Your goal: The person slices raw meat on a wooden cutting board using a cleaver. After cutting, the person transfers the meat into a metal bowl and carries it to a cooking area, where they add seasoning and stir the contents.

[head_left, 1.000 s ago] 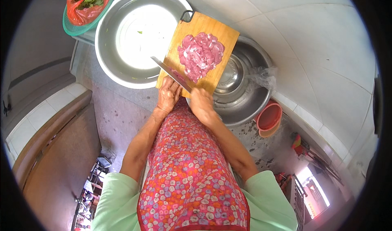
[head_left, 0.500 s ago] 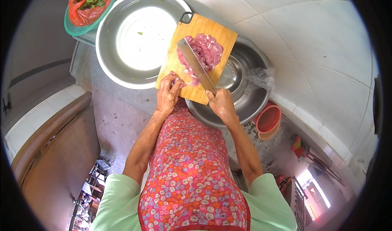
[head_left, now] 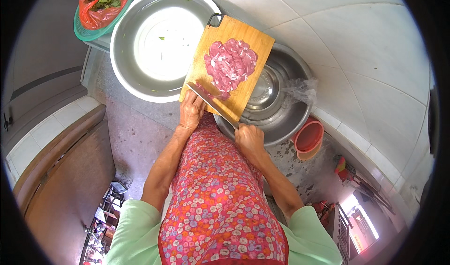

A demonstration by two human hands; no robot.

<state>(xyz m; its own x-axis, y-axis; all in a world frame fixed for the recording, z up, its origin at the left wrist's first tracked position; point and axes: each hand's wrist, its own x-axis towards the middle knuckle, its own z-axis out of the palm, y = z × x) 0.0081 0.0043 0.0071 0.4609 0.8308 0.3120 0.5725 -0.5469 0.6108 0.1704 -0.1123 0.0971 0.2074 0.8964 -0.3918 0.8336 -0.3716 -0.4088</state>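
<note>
A wooden cutting board (head_left: 253, 37) with a black handle bears a heap of raw sliced meat (head_left: 231, 61). My right hand (head_left: 250, 137) is wrapped round the handle of a cleaver (head_left: 213, 104), whose blade slants across the board's near part. Close by the blade's far end, my left hand (head_left: 192, 109) has its fingers curled at the board's near left corner. They press on a piece of meat, which shows beyond the blade; the fingertips are partly hidden by it.
Left of the board stands a wide metal basin of water (head_left: 123, 54). A second, darker basin (head_left: 293, 119) lies under its right side, with a clear plastic bag (head_left: 301, 90) in it. A green basket (head_left: 84, 32) holds a red bag of greens. A red bucket (head_left: 309, 136) stands at right.
The cleaver has come nearer and to the left, from over the meat heap to beside my left fingers. My right hand has moved toward me with it; my left hand has barely moved.
</note>
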